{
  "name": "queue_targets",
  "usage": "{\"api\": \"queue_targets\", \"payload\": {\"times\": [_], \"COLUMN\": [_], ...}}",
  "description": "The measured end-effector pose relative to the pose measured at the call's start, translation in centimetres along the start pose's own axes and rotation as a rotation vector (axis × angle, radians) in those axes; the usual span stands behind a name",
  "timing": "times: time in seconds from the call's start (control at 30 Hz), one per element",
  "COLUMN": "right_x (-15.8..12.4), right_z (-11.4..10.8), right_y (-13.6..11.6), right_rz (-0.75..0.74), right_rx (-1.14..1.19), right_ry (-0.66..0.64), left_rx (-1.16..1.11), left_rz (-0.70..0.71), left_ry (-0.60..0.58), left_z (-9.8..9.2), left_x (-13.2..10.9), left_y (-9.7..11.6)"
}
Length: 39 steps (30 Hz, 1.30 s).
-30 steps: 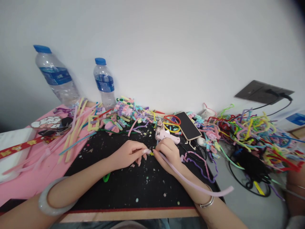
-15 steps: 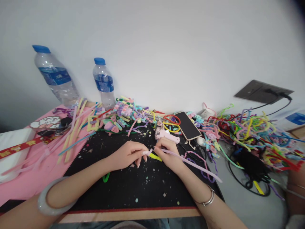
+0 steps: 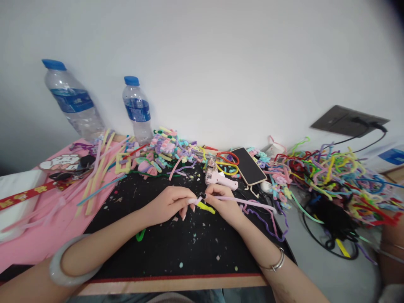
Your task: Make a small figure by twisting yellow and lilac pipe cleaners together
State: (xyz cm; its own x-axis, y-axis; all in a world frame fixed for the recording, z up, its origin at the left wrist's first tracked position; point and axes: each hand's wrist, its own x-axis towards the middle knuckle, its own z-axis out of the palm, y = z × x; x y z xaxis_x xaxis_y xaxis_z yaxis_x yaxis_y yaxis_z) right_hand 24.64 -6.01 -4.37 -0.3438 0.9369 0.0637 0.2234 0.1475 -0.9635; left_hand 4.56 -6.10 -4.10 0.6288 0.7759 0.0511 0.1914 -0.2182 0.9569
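Observation:
Over the black mat point(image 3: 186, 256), my left hand point(image 3: 170, 205) is closed, thumb and fingers pinching the short bent end of a lilac pipe cleaner point(image 3: 249, 202). Close beside it, my right hand point(image 3: 224, 207) pinches the same pipe cleaner, whose long free end sticks out to the right over the wrist. A bright yellow piece point(image 3: 206, 207) shows just below the fingertips; whether it is held or lies on the mat I cannot tell. Behind my right hand lies a pale pink glue gun point(image 3: 221, 180).
Heaps of coloured pipe cleaners point(image 3: 334, 172) lie along the wall. A phone point(image 3: 249, 166) rests behind the glue gun. Two water bottles point(image 3: 137, 110) stand at the back left. Black cables point(image 3: 334, 223) lie at right, near part of another person's arm point(image 3: 391, 252).
The lilac pipe cleaner's free end has swung up, away from my right forearm, and now points more level. My right-hand fingers have shifted slightly; my left hand has barely moved.

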Motion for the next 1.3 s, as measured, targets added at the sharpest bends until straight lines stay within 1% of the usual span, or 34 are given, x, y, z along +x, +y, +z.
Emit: {"api": "queue_targets", "payload": {"times": [0.13,0.27,0.43,0.7,1.03,1.3], "right_x": [0.03,0.00,-0.04,-0.18,-0.29,-0.30], "right_z": [-0.04,-0.14,-0.18,-0.03,0.14,0.12], "right_y": [0.24,0.38,0.19,-0.39,-0.43,-0.15], "right_rz": [0.034,0.052,0.033,-0.023,-0.117,-0.147], "right_rx": [0.098,0.124,0.061,-0.061,-0.150,-0.199], "right_ry": [-0.073,-0.066,-0.022,0.024,0.015,0.003], "left_rx": [0.043,0.058,0.011,-0.035,-0.082,-0.083], "left_rz": [0.031,0.001,-0.033,-0.096,-0.162,-0.224], "left_ry": [0.015,0.005,-0.016,0.003,-0.007,0.009], "left_z": [-0.01,0.07,0.22,0.35,0.48,0.49], "left_x": [0.01,0.03,-0.05,0.05,0.09,0.22], "left_y": [0.01,-0.15,-0.33,-0.63,-0.85,-0.64]}}
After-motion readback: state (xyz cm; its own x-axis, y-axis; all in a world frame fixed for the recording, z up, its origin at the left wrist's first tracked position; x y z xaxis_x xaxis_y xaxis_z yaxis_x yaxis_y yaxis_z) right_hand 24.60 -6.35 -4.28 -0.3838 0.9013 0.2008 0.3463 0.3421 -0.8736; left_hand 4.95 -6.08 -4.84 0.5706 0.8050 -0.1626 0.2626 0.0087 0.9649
